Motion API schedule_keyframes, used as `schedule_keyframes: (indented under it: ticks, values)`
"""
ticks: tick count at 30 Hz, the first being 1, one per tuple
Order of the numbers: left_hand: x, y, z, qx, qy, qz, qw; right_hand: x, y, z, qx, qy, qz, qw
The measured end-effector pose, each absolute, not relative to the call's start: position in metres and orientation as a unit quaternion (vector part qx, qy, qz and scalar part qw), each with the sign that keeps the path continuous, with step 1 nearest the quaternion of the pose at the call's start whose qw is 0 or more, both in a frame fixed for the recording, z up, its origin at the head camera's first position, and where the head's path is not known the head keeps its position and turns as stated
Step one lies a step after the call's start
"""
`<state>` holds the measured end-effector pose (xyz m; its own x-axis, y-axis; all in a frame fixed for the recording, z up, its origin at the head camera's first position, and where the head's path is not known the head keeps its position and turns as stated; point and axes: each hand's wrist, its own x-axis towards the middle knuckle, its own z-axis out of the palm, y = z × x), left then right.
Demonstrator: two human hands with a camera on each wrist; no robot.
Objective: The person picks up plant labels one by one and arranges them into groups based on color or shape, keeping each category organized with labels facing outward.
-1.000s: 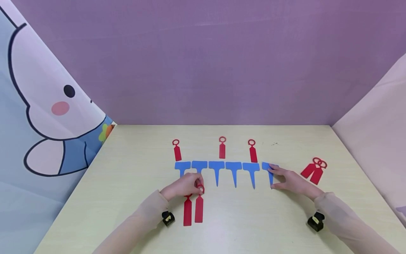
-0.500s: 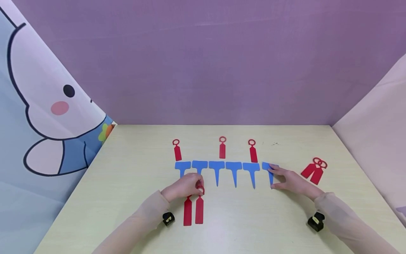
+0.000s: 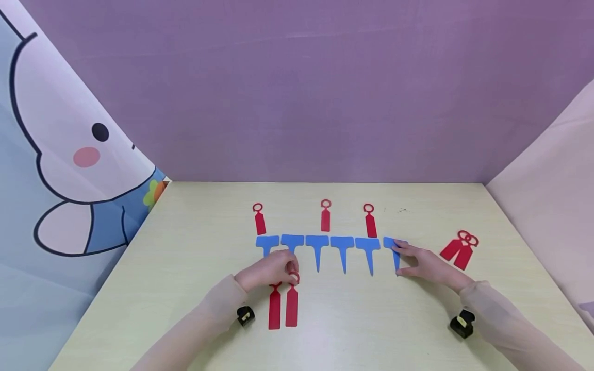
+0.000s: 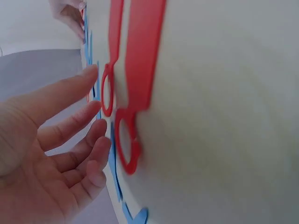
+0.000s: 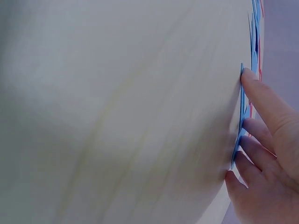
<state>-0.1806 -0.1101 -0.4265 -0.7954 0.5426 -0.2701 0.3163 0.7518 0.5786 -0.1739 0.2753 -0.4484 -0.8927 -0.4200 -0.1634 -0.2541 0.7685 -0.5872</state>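
In the head view, my left hand (image 3: 269, 270) is over the ring ends of two flat red tags, the left tag (image 3: 275, 310) and the right tag (image 3: 291, 308). Seen from the left wrist, its loosely bent fingers (image 4: 96, 135) hold nothing, and the thumb is beside the right tag's ring (image 4: 107, 91); whether they touch, I cannot tell. At the row's right end, my right hand (image 3: 427, 264) rests on a blue T-shaped plant label (image 3: 389, 243), thumb at its pointed end and fingers on its wide head. More blue T-shaped labels (image 3: 342, 242) lie side by side to the left.
Behind the row lie three single red tags: one at left (image 3: 260, 224), a middle one (image 3: 325, 220) and a right one (image 3: 370, 225). Two overlapping red tags (image 3: 457, 251) are right of my right hand. A purple backdrop (image 3: 325, 103) borders the table (image 3: 352, 335).
The right red tag shifts very slightly toward me under my left hand. My right hand and the blue labels stay where they were.
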Motion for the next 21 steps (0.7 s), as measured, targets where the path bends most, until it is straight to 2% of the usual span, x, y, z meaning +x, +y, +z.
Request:
schedule_keyframes:
  ticks: [7,21]
  values:
    - [-0.193,-0.12,-0.422,0.232,0.9,0.289,0.23,-0.174,0.276,-0.449,-0.181,0.93,-0.288,0.142]
    - [-0.22,-0.144,-0.416,0.235,0.894,0.331,0.191,-0.173,0.275,-0.447,-0.173,0.927,-0.295,0.151]
